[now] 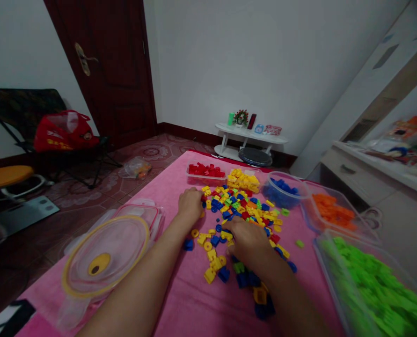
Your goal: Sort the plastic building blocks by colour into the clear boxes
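A mixed pile of toy building blocks [243, 206] in yellow, blue, red and green spreads over the pink cloth [201, 304]. At its left edge, my left hand [190, 205] rests with curled fingers beside a red block and a blue one; whether it grips either is hidden. My right hand [248, 238] is over the near part of the pile, index finger bent down by a yellow block [226, 235]. Its other fingers are folded under, and their contents cannot be seen. Loose yellow blocks [211, 255] lie between my forearms.
Clear containers hold sorted blocks: red [205, 179], yellow [243, 188], blue [283, 199], orange [332, 229] and green [362, 290]. A round yellow-rimmed lid [66, 276] lies at left over other lids. A white cabinet [355, 171] stands at right. A low white shelf [252, 135] is beyond the table.
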The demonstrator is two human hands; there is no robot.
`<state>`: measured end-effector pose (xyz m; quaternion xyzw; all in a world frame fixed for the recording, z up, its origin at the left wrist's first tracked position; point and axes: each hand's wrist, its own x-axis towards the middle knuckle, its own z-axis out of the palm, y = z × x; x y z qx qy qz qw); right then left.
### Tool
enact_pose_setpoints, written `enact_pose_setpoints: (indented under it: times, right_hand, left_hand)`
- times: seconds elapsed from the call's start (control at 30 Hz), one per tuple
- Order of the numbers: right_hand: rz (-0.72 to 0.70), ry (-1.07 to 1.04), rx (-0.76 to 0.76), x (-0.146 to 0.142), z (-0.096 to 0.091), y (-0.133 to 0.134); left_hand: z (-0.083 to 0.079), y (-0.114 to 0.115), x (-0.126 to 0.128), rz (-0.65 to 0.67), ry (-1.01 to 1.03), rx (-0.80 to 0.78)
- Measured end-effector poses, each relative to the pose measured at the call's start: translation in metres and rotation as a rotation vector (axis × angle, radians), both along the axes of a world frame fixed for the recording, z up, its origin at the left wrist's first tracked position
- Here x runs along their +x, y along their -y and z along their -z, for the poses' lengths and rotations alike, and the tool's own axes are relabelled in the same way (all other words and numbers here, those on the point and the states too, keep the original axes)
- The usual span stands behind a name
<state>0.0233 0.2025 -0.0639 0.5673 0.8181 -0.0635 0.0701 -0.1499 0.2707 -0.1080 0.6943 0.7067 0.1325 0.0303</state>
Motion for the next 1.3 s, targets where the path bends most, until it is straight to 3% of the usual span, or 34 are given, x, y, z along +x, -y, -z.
enact_pose_setpoints:
  times: [0.1, 0.3, 0.5, 0.67, 0.83, 1.0, 1.07, 1.17, 1.3]
  right_hand:
    - [-0.059, 0.002, 0.012, -0.001, 0.003, 0.003]
    - [-0.073, -0.154, 0.021, 0.000, 0.014, -0.001]
    - [-0.021, -0.396, -0.020, 0.015, 0.015, -0.014]
    - [0.066, -0.381, 0.005, 0.019, 0.008, -0.014]
    - [0.082, -0.369, -0.005, 0.020, 0.006, -0.013]
    - [0.007, -0.197, -0.019, 0.012, 0.009, -0.007]
    - [0.018, -0.092, -0.034, 0.006, 0.005, -0.003]
    - [0.057, -0.003, -0.071, 0.001, -0.001, 0.000]
    - [0.089, -0.144, -0.045, 0.003, 0.002, -0.006]
  left_hand:
    - [0.003, 0.000, 0.002, 0.049, 0.040, -0.018]
    - [0.006, -0.002, -0.005, -0.074, 0.114, -0.059]
    - [-0.009, -0.001, -0.006, -0.042, 0.106, -0.100]
    - [-0.027, 0.008, 0.009, -0.093, 0.163, 0.011]
    - [-0.028, 0.009, 0.012, -0.131, 0.094, -0.129]
    - [-0.028, 0.007, 0.006, -0.144, 0.007, -0.182]
    - [-0.027, 0.006, 0.005, -0.108, 0.011, -0.159]
    - [-0.021, 0.004, 0.006, 0.047, 0.046, -0.070]
    - [-0.007, 0.002, 0.011, 0.187, 0.061, -0.034]
